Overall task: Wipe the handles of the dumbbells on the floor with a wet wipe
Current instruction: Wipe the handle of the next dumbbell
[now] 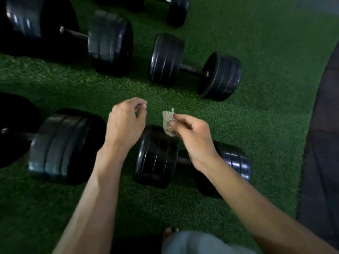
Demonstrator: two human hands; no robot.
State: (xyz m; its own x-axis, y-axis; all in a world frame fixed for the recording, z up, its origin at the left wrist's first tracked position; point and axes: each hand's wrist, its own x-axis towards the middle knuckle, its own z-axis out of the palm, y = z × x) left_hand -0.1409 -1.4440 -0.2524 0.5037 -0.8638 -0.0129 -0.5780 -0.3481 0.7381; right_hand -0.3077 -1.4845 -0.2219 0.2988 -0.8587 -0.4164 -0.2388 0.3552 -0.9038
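Note:
Several black dumbbells lie on green turf. My right hand [190, 136] pinches a crumpled, greyish wet wipe [168, 121] above the nearest dumbbell [157, 158], whose handle [183, 160] is mostly hidden under my right wrist. My left hand [126, 121] hovers just left of the wipe, fingers curled loosely, holding nothing. Another dumbbell [194, 66] lies farther away with its dark handle [192, 69] in full view.
A bigger dumbbell [62, 147] lies at the left, another large one [108, 43] at the upper left, and one more plate [178, 10] at the top. A dark rubber mat [322, 143] borders the turf [266, 107] on the right. My foot [169, 233] and trouser leg show at the bottom.

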